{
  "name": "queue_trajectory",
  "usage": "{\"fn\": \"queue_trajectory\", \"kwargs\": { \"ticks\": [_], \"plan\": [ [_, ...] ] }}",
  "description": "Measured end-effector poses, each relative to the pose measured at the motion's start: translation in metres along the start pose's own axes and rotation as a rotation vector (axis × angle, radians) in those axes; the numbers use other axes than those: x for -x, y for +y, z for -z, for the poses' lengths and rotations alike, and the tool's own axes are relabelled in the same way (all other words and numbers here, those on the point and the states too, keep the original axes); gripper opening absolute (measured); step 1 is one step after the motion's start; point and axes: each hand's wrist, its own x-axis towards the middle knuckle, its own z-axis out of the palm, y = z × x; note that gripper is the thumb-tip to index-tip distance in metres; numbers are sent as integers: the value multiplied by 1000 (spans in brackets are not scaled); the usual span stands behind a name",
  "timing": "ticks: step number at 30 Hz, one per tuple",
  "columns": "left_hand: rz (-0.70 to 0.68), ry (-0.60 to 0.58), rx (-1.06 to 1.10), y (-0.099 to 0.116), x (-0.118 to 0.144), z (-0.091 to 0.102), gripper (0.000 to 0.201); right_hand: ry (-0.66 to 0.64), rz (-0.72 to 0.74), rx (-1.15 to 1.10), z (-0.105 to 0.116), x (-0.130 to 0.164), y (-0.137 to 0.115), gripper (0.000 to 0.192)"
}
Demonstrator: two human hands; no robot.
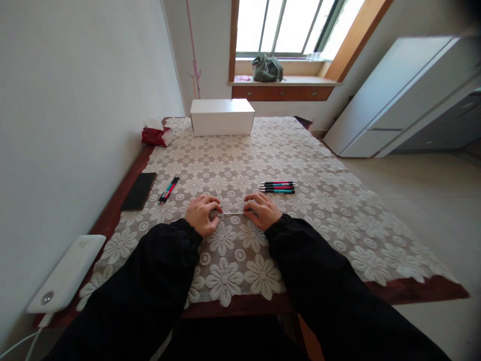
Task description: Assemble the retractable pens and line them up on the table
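My left hand (203, 214) rests low over the lace tablecloth (224, 278), fingers curled, with its thumb and fingertips at one end of a thin white strip (233, 213). At the strip's other end, the fingers of my right hand (262, 209) are bent in the same way. Between the hands the strip runs straight from side to side; its ends are hidden by my fingers, so its kind is unclear. Just beyond my right hand lie several pens (278, 187) side by side, with black, red and teal on them. Left of my left hand, more pens (169, 190) lie slanted together.
A flat black object (139, 192) lies near the table's left edge. Closer to me is a white device (68, 273) with a cable. A white box (222, 119) stands at the far end, a red tissue pack (156, 136) left of it. The wall borders the left side.
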Motion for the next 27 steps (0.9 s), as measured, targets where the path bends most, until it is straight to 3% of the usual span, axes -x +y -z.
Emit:
{"fn": "queue_trajectory", "kwargs": {
  "ticks": [10, 27],
  "plan": [
    [-7, 2, -44, 2, 0, 1, 4, -37, -8, 7, -1, 1, -2, 4],
    [4, 31, -14, -1, 0, -3, 3, -56, -6, -10, -1, 0, -2, 4]
  ]
}}
